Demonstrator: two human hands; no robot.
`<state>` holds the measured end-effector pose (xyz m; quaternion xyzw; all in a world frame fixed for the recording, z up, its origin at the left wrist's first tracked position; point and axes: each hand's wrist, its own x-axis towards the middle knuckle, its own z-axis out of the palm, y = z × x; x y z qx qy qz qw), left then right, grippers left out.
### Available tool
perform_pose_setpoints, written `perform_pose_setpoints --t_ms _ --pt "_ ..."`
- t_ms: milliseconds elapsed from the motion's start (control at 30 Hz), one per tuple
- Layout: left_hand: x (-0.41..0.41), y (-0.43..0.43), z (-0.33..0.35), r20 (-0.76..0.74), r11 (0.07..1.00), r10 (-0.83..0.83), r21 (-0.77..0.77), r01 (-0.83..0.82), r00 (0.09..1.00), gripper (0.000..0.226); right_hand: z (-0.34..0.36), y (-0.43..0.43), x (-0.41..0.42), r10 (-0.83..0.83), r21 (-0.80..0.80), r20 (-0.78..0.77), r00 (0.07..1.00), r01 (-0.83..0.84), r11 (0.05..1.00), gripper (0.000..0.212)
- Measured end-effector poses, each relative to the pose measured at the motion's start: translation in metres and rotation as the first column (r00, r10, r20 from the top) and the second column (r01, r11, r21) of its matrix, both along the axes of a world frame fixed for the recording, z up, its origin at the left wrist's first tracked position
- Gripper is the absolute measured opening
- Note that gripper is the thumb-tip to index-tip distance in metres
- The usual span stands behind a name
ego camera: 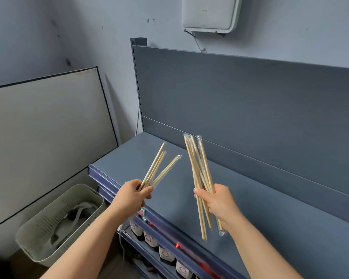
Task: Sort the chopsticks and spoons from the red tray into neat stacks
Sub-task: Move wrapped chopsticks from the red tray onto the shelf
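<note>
Both forearms reach up over the grey shelf (pixel 250 198). The left hand (pixel 132 193) grips a small bundle of chopsticks (pixel 159 170) by the low ends, tips fanning toward one o'clock. The right hand (pixel 218 202) clasps a bigger bundle (pixel 197 168) at mid-length, tips leaning toward eleven o'clock.

A dark grey metal shelf (pixel 270 214) stands against a blue-grey wall (pixel 48 33), with a tall back panel (pixel 250 101) rising behind it and a row of small labelled packs (pixel 165 253) on the level below. To its left a pale board (pixel 44 133) with a dark edge leans on the wall, and in front of that sits a light slotted basket (pixel 38 234) holding a crumpled grey bag (pixel 77 214). High on the wall hangs a white box (pixel 210 13).
</note>
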<state>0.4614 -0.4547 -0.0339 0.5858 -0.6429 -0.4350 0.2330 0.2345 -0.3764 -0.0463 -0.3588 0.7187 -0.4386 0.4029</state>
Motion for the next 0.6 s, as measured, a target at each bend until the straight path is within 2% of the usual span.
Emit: perform_pose_setpoints --t_ms 200,400,500,600 --pt "-0.01 -0.103 -0.021 0.198 0.995 -0.102 0.0 0.104 0.975 0.016 -0.019 -0.078 0.003 -0.028 0.05 -0.011 1.0 0.028 0.998 0.021" --pt "-0.024 -0.173 -0.044 0.397 0.968 -0.205 -0.053 0.245 0.895 0.018 -0.039 -0.139 0.012 -0.003 0.145 -0.006 1.0 0.004 0.989 0.022" --pt "-0.026 -0.196 -0.051 0.419 0.958 -0.238 -0.05 0.284 0.876 0.031 -0.046 -0.162 0.016 0.007 0.197 -0.031 0.999 0.0 0.98 0.021" --pt "-0.025 -0.217 -0.056 0.46 0.932 -0.288 -0.065 0.355 0.84 0.027 -0.05 -0.18 0.02 0.045 0.247 -0.073 0.996 -0.026 0.969 0.02"
